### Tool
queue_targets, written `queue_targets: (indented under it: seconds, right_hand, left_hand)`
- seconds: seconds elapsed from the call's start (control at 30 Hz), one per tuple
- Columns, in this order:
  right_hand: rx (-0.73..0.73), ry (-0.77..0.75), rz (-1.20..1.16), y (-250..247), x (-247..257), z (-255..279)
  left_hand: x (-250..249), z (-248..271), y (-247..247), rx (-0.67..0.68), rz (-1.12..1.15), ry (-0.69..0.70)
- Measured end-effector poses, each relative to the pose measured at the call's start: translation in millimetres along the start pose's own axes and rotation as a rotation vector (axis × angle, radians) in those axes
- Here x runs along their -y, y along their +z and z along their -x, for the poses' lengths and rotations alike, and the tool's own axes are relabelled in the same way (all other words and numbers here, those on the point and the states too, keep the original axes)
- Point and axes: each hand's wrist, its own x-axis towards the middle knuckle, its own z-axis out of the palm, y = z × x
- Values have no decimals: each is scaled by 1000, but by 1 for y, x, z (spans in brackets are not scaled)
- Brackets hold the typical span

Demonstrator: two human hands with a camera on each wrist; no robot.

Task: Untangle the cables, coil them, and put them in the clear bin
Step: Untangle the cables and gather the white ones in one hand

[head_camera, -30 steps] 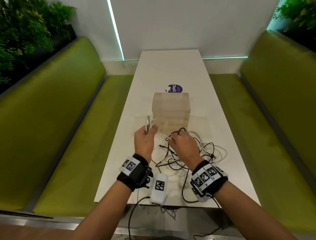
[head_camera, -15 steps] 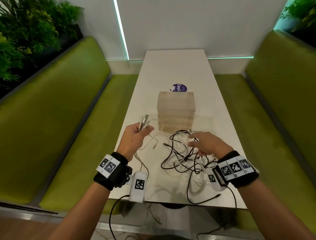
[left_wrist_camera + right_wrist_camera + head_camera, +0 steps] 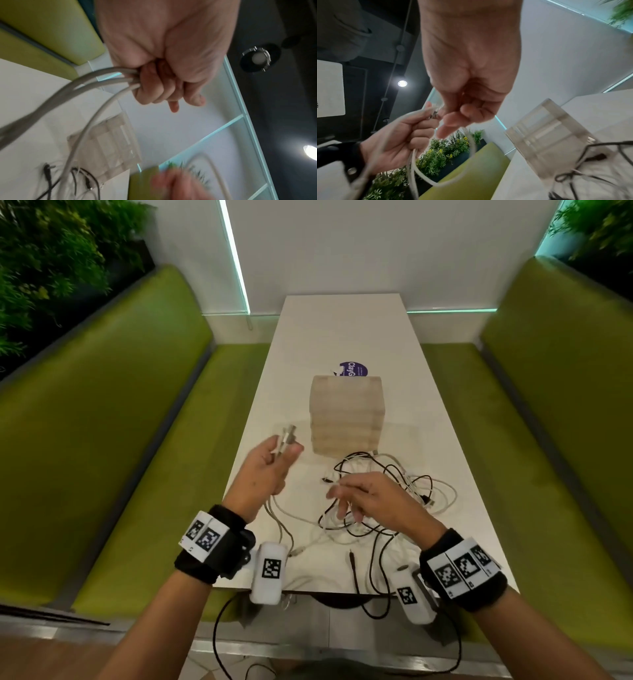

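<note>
The left hand (image 3: 265, 470) is raised, palm turned inward, its fingers curled tight with the thumb pressed across them. The right hand (image 3: 370, 496) hovers beside it, fingers loosely bent and seemingly pinching, though blur obscures the fingertips.

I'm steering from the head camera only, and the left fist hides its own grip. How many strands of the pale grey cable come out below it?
Observer: Three. The left wrist view shows three pale grey cable strands leaving the left hand, whose fingers curl fully round them.
Operator: Is the right hand holding anything?
Observer: Unclear. In the right wrist view a pale loop runs from the left hand up behind the index finger of the right hand; no pinch shows.
Operator: How close are the hands?
Observer: There, the right fingertips sit right beside the metal plug ends sticking out of the left hand; contact I cannot tell.
</note>
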Motion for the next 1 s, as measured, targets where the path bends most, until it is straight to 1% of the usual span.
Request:
queue_targets:
  seconds: [0.07, 0.17, 0.27, 0.33, 0.43, 0.53, 0.63, 0.7, 0.77, 0.83, 0.9, 1.0]
  right_hand:
    - [169, 24, -2, 3, -7, 12]
    - [366, 15, 71, 13, -21, 24]
    - [519, 26, 240, 29, -38, 33]
    - [607, -43, 372, 47, -48, 41]
    - [654, -154, 566, 74, -63, 50]
    - [676, -160, 735, 90, -78, 57]
    - [727, -120, 732, 93, -80, 62]
    - [751, -133, 693, 87, -73, 62]
    - [734, -159, 703, 79, -69, 60]
    - [641, -141, 684, 67, -64, 56]
    - [431, -22, 618, 47, -57, 47]
    - [-6, 174, 604, 14, -54, 21]
  left_hand:
    - [1, -2, -13, -83, 79, 17]
    - [1, -3, -22, -122, 128, 49]
    - [2, -2, -22, -144, 201, 26]
    - [1, -2, -20, -142, 253, 11]
    - [6, 1, -17, -70, 293, -49]
    - [13, 6, -12, 20, 276, -105]
    - [19, 11, -8, 72, 229, -118]
    - [22, 14, -8, 84, 209, -130]
    - [25, 17, -6, 89, 189, -135]
    - [28, 18, -4, 88, 178, -135]
    - [30, 19, -2, 90, 177, -134]
    - [33, 19, 1, 96, 191, -151]
